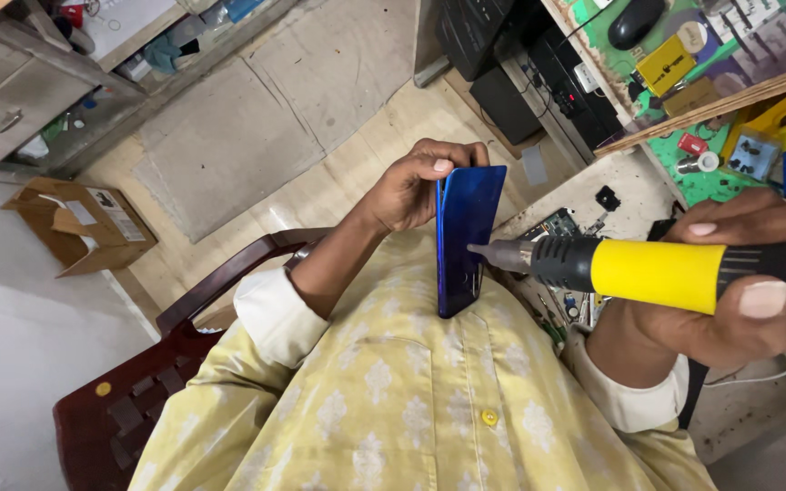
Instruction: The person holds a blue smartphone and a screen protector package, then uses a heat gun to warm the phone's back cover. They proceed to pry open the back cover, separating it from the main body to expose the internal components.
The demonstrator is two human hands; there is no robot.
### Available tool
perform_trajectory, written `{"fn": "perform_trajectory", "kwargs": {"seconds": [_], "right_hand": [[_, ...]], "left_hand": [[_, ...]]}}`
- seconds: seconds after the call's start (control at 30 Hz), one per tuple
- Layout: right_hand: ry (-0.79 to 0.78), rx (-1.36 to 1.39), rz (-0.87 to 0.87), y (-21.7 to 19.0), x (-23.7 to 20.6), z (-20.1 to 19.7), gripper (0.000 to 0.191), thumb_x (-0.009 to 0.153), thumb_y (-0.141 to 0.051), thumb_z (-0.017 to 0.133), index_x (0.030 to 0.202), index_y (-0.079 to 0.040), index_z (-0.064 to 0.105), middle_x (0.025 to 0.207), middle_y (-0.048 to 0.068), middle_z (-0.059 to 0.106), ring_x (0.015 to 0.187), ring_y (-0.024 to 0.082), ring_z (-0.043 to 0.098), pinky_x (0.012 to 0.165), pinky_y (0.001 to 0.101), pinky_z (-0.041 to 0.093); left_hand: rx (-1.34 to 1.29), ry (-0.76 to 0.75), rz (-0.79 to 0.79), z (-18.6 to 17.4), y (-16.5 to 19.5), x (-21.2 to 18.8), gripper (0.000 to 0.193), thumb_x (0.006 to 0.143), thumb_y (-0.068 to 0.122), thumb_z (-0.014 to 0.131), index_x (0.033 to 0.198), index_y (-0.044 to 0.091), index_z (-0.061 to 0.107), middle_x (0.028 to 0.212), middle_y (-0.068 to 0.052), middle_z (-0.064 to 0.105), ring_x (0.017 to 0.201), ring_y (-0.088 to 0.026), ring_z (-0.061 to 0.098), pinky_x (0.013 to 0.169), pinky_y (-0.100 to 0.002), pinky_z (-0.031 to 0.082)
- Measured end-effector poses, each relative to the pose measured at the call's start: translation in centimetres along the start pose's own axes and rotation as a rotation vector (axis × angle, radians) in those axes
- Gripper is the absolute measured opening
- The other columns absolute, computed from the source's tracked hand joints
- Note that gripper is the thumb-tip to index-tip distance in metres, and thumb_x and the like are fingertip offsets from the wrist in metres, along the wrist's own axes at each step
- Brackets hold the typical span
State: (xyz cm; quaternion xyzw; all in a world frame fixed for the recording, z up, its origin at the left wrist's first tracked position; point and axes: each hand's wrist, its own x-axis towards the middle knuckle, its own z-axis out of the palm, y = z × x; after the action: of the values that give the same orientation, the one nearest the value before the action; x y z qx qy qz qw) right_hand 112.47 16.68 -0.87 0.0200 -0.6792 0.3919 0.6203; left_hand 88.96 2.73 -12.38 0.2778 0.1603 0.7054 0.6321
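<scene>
Cluttered workshop floor and a crowded bench (625,214) surround you, with a wooden chair (129,400) under you and your patterned yellow shirt (411,400) filling the lower view.

Your left hand (411,191) has its fingers curled shut over the top edge of the blue phone (468,238), thumb pressed to the near face, holding it upright with its lower end resting against your shirt. Its long axis runs nearly vertical, tilted slightly toward your right at the top.

Your right hand (730,291) is wrapped closed around the black handle of a heat tool (648,271) with a yellow barrel; the thumb lies along the lower side, the other fingers over the top. That tool lies almost level, crossing the phone's long axis at about a right angle, with its metal nozzle (495,255) pointing toward your left and meeting the phone's right edge a little below mid-height. The phone therefore sits just off the nozzle tip, well out from your right fingers, while your left fingers are directly on it.

Farther out, a cardboard box (79,223) sits on the floor by grey cabinets (11,109), and a green mat (711,177) with small parts lies on the bench.
</scene>
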Motion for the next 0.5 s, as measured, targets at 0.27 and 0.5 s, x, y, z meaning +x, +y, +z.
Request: {"fn": "perform_trajectory", "kwargs": {"seconds": [0.27,0.5], "right_hand": [[0.019,0.025,-0.006,-0.4,-0.4,0.2,0.029,0.099,-0.022,0.048,0.084,0.002,0.047,0.086,0.022,0.052,0.053,0.024,0.043,0.05,0.0311,0.04],[0.028,-0.003,0.018,-0.2,-0.5,0.1,0.026,0.1,-0.022,0.049,0.088,0.001,0.045,0.085,0.021,0.05,0.052,0.023,0.042,0.048,0.0309,0.039]], "left_hand": [[-0.016,-0.026,0.036,0.5,-0.5,0.1,0.037,0.087,0.028,0.067,0.082,-0.008,0.061,0.1,-0.018,0.057,0.091,-0.023,0.057,0.08,-0.034,0.053],[0.021,-0.048,0.006,1.0,0.0,0.3,0.021,0.08,0.013,0.066,0.083,0.003,0.048,0.099,-0.007,0.047,0.086,-0.014,0.052,0.072,-0.026,0.048]]}}
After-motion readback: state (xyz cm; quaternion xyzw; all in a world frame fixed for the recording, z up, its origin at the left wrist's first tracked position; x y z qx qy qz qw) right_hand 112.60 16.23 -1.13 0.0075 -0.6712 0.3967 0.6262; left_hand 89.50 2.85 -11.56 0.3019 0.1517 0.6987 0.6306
